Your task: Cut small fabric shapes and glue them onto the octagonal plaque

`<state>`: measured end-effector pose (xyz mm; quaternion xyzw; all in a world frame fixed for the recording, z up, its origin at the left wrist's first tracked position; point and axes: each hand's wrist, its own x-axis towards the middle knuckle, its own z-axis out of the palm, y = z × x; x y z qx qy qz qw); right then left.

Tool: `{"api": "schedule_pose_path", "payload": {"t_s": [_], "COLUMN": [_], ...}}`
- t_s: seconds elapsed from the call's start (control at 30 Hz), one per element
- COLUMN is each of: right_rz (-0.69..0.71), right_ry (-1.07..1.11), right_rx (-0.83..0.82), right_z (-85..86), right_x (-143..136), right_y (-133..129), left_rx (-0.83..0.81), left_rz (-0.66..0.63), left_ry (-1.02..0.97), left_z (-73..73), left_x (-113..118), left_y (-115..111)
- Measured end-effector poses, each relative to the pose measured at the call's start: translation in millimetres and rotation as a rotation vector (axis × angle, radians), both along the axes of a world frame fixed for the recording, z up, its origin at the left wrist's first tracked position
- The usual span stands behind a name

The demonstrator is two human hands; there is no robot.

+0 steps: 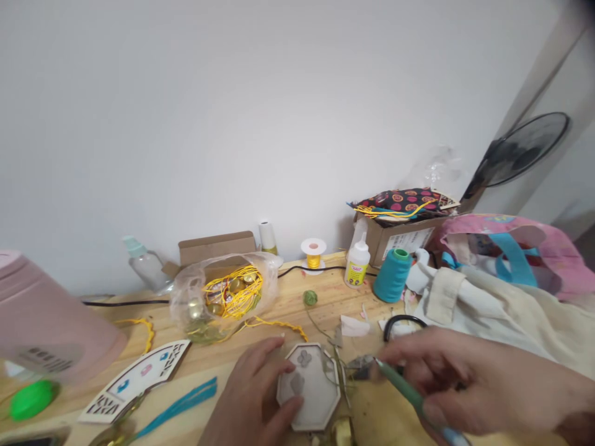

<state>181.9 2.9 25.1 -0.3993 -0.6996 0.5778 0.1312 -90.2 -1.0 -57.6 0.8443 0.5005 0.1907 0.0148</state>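
Observation:
A pale octagonal plaque (320, 391) with grey flower shapes and a raised rim lies on the wooden table. Fingers and thumb of my left hand (258, 399) grip its left side from above. To the right, my right hand (469, 384) is closed around a green pen-like tool (403, 390), its tip pointing left, near small grey scraps (361, 362). Thin green strands (341, 371) run along the plaque's right edge. A small ball of green thread (310, 298) sits just behind. Blur hides the tool's exact tip.
Behind stand a glue bottle (357, 266), a teal thread cone (393, 275), a yellow cord spool (313, 255) and a cardboard box (395, 238). Left are a bag of yellow cord (237, 291), a fan-shaped piece (139, 378) and a pink container (51, 322). Cloth (502, 310) lies right.

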Motion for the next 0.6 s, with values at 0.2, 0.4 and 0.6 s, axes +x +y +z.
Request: {"api": "schedule_pose_path", "payload": {"t_s": [0.2, 0.4, 0.6], "right_rz": [-0.165, -0.203, -0.296], "right_ry": [0.701, 0.782, 0.538], "right_rx": [-0.428, -0.568, -0.079], "right_z": [-15.5, -40.6, -65.0], "right_x": [-41, -76, -81], "right_y": [27, 41, 39], "left_rx": [0.255, 0.306, 0.314], "left_rz": [-0.087, -0.01, 0.084], "left_ry": [0.078, 0.135, 0.238], "left_z": [-1.3, -18.8, -19.4], "left_x": [-7, -5, 0], "left_y": [-5, -12, -17]}}
